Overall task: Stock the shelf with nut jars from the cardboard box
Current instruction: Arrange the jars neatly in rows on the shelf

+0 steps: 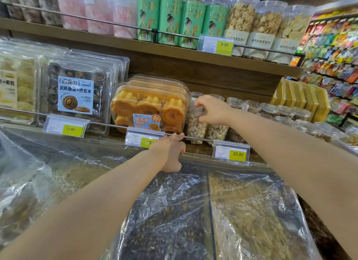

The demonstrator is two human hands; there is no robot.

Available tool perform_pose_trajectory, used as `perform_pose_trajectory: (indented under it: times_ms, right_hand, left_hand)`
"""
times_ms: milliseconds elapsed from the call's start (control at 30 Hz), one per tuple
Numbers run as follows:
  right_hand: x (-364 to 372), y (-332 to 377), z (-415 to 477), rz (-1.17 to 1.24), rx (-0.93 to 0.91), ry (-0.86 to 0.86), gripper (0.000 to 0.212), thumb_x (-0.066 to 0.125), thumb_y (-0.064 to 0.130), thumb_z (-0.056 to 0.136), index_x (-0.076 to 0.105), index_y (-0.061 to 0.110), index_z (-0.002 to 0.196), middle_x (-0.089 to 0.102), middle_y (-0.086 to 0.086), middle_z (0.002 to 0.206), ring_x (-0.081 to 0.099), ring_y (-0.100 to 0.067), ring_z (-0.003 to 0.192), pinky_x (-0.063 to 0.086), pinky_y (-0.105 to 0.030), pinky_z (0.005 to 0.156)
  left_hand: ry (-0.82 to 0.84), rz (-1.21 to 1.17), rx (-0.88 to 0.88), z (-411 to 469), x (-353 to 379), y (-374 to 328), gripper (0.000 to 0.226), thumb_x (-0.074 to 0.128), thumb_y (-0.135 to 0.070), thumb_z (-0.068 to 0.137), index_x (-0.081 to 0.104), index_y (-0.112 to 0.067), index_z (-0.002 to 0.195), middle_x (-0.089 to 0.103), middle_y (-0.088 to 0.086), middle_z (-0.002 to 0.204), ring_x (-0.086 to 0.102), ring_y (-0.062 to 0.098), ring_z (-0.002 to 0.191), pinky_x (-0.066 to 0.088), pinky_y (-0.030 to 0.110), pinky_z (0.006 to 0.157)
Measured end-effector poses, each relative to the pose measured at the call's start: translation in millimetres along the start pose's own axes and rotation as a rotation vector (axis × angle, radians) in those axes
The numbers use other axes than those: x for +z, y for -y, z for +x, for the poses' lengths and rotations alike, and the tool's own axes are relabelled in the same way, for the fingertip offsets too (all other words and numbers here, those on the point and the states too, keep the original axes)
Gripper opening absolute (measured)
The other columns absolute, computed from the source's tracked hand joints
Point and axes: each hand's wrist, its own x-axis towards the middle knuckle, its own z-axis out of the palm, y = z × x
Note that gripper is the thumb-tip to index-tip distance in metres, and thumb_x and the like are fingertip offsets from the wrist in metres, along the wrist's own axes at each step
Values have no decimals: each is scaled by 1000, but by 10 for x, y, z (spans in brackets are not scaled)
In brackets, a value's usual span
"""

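1. Gripping a clear nut jar [195, 122] near its lid, right hand [212, 109] fingers curled around it, just right of the orange pastry tub [151, 105].
2. Bracing on the shelf rail [108, 124], left hand [170, 151] fingers folded over it, below that tub.
3. Probably rigid, smooth, fairly light; best held around the body.

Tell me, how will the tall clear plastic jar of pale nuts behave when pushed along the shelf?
The tall clear plastic jar of pale nuts probably slides easily on smooth plastic. Tall and narrow, it may tip if pushed high. Nearly full, it likely feels fairly heavy.
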Motion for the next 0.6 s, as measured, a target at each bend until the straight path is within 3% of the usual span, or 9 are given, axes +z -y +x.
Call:
perform_pose_trajectory:
  times_ms: [133, 200, 300, 367, 467, 600]
  right_hand:
    - [-114, -59, -71, 205, -3, 96, 48, 75, 20, 79, 52, 19, 121, 46, -1, 132, 43, -16, 123, 38, -30, 96]
    - [-90, -59, -72, 180, 6, 72, 53, 76, 31, 77, 51, 20, 122, 46, -2, 131, 44, -19, 123, 40, -34, 99]
    - [3, -30, -46, -43, 78, -91, 64, 66, 62, 73, 51, 24, 123, 48, -4, 128, 44, -24, 121, 38, -44, 98]
    - [64, 3, -34, -118, 123, -150, 66, 61, 66, 74, 51, 23, 123, 50, -3, 127, 44, -25, 121, 34, -46, 98]
    - [124, 26, -12, -144, 87, -158, 54, 66, 47, 78, 50, 20, 121, 50, -2, 125, 47, -24, 117, 37, -44, 96]
    - [-6, -16, 0, 121, 21, 9, 52, 76, 24, 75, 50, 19, 120, 47, 0, 123, 47, -15, 110, 43, -33, 89]
  left_hand:
    - [-1, 4, -7, 12, 2, 2, 53, 55, -21, 86, 42, -23, 137, -5, -5, 160, 4, 21, 147, 28, 38, 110]
    - [2, 5, -11, 16, 8, 3, 51, 55, -21, 86, 44, -24, 136, -6, -5, 160, 4, 20, 147, 28, 38, 109]
    - [-7, -8, -15, 26, 27, 12, 50, 55, -20, 85, 45, -24, 134, -6, -5, 160, 5, 21, 147, 29, 38, 109]
    - [-26, -17, -19, 38, 53, 27, 49, 55, -19, 84, 47, -24, 132, -5, -5, 160, 8, 21, 147, 31, 38, 109]
    - [-40, -22, -29, 35, 69, 26, 47, 55, -19, 84, 48, -24, 130, -4, -6, 160, 12, 21, 146, 34, 36, 103]
    - [-29, 18, -12, 27, 36, 3, 46, 56, -21, 84, 48, -23, 130, -3, -5, 160, 9, 19, 147, 35, 37, 103]
